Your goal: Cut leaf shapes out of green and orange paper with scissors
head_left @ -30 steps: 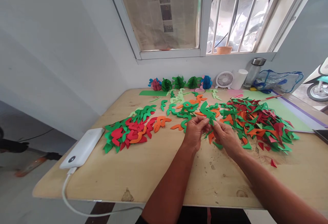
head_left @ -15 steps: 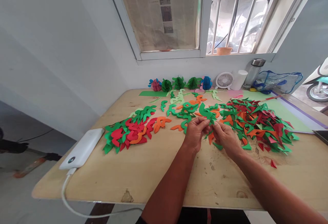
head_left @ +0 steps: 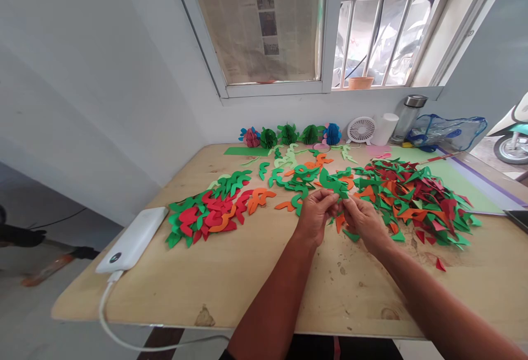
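Note:
Between my two hands is a green paper cutout [head_left: 335,183] with curved edges, held up just above the table. My left hand [head_left: 317,212] pinches its lower left side between thumb and fingers. On the other side, my right hand [head_left: 363,218] pinches its lower right edge, fingertips close to those of the left. Fingers cover the cutout's lower part. Green and orange cutouts [head_left: 303,176] lie loose behind the hands. A large heap of green, red and orange paper scraps [head_left: 416,200] spreads right of my right hand.
To the left lies a pile of curved red, green and orange cutouts [head_left: 214,209], near a white power bank [head_left: 132,239] with a cable. Honeycomb paper figures [head_left: 287,134], a small fan [head_left: 361,129], a glass bottle [head_left: 408,119] and a clear pouch [head_left: 449,131] stand along the wall.
Both hands stay in nearly the same place, still pinching the green cutout. The cutout has shifted very slightly; the piles look unchanged.

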`<state>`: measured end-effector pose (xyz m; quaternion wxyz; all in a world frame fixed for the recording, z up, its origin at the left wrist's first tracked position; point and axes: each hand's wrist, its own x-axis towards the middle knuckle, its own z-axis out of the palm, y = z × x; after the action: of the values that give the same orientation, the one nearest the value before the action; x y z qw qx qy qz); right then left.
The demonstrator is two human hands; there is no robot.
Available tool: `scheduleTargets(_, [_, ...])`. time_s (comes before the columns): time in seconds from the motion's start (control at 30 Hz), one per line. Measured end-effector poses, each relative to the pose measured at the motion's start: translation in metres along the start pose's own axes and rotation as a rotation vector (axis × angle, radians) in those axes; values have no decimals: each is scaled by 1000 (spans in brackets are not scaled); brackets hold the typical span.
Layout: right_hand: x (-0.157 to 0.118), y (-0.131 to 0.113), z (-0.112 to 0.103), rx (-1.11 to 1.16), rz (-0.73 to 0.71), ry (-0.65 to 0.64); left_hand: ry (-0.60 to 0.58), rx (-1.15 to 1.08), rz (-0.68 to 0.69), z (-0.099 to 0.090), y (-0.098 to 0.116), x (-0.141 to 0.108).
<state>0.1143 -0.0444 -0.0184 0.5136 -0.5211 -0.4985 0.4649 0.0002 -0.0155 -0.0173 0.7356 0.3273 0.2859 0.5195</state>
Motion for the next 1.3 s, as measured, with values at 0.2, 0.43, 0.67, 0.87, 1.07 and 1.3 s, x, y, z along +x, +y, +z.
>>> scheduleTargets(0.2, [0,-2,-1,10,24,-28,1,27,-8,-1,3,0])
scheduleTargets(0.43, [0,0,-3,11,75,-69,50,-31,22,-3,11,-1])
scheduleTargets(0.67, [1,4,-6,32,88,-105,89,66,97,-1,14,-1])
scheduleTargets(0.87, [0,5,-6,-3,52,-134,126,162,168,-3,14,1])
scheduleTargets(1.07, [1,4,-6,-17,47,-140,137,202,185,-3,15,2])
scheduleTargets(1.3, [2,6,-6,-45,48,-116,147,204,182,-2,17,0])
